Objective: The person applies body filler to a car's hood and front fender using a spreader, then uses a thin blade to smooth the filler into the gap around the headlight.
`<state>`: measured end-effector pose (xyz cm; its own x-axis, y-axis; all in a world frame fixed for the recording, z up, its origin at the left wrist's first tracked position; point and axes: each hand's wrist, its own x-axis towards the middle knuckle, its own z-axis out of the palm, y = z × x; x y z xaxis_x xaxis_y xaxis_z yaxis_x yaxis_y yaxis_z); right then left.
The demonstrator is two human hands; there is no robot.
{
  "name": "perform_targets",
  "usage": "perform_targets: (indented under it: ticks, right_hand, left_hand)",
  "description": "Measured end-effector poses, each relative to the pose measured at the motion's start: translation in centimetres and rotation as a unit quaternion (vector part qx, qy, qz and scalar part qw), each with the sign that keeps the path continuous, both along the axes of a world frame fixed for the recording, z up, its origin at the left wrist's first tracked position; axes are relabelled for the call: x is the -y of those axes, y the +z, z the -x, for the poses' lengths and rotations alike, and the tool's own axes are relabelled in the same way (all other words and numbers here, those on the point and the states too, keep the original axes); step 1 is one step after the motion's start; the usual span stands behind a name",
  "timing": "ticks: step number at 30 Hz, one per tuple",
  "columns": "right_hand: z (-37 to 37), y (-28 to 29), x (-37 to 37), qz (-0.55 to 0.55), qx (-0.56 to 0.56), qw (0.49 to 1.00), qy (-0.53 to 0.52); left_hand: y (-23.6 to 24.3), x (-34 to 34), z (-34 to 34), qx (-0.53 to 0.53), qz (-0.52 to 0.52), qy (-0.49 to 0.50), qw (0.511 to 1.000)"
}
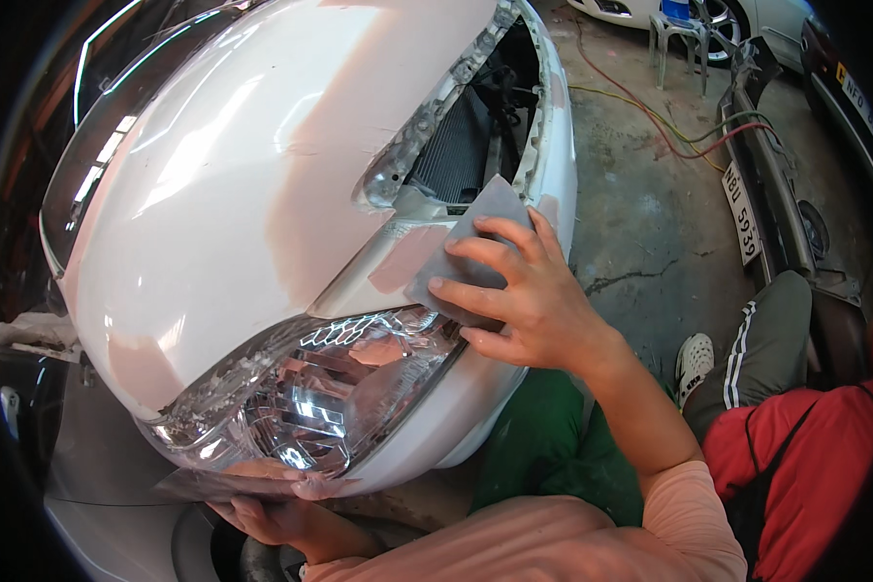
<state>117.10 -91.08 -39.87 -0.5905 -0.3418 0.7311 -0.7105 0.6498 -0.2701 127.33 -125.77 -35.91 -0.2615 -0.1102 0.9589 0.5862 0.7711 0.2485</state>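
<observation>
On the white car's bumper [495,398], beside the grille opening, my right hand [545,303] presses a grey sheet of sandpaper [496,202]. Its fingers are spread across the sheet, whose pointed corner sticks out past them. A pinkish filler patch [407,258] shows just left of it. At the lower left, my left hand [267,516] grips another thin grey sheet [209,485], apparently sandpaper, under the headlight's lower edge. Some of its fingers are hidden. Between the hands lies the clear headlight [320,398]. Above it curves the white hood [213,184] with broad pinkish patches.
A person in red [815,466] sits close on my right. Beyond lies a detached dark bumper [771,184] with red and yellow hoses [669,136] across it. A grey plastic stool [679,34] and other cars stand farther back. A grey car panel [97,456] is at left.
</observation>
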Motion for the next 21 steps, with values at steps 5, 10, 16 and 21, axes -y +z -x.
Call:
perform_targets:
  ticks: [5,10,16,21]
  right_hand:
    - [-0.6,0.5,1.5,0.092,-0.017,0.994,-0.055]
    - [-1.8,-0.7,5.7,0.166,0.004,0.98,-0.107]
    - [-2.5,0.2,6.0,0.222,0.017,0.966,-0.128]
    - [-1.6,-0.8,7.6,0.23,0.014,0.963,-0.139]
  left_hand:
    - [-0.2,-1.7,0.3,0.026,-0.144,-0.019,0.989]
    - [-0.5,0.4,-0.1,0.031,-0.037,-0.015,0.999]
    - [-1.3,5.6,-1.7,0.093,-0.064,-0.182,0.977]
    - [-0.4,0.0,-0.2,0.02,-0.068,-0.06,0.996]
